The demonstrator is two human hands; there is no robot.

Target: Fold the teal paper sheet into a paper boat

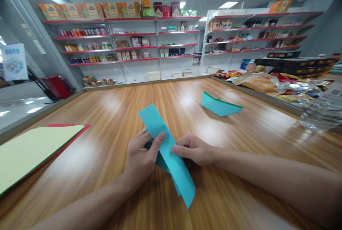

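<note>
A folded sheet of blue paper [171, 151] slants across the middle of the view, held above the wooden table. My left hand [143, 155] grips it from the left, thumb on top and fingers behind. On the other side, my right hand [193, 149] pinches its right edge with the thumb on the front face. Loose flaps of the same paper hang out below and behind the long strip. Most of my fingertips are hidden behind the paper. Farther off to the right rests a folded paper boat [221, 107], blue with a green edge.
A stack of coloured paper [40, 148], pale yellow on top with green and red under it, lies at the left. A clear plastic bottle [317, 116] stands at the right, near snack packets [262, 82]. Stocked shelves [133, 48] line the back beyond the wooden table [117, 102].
</note>
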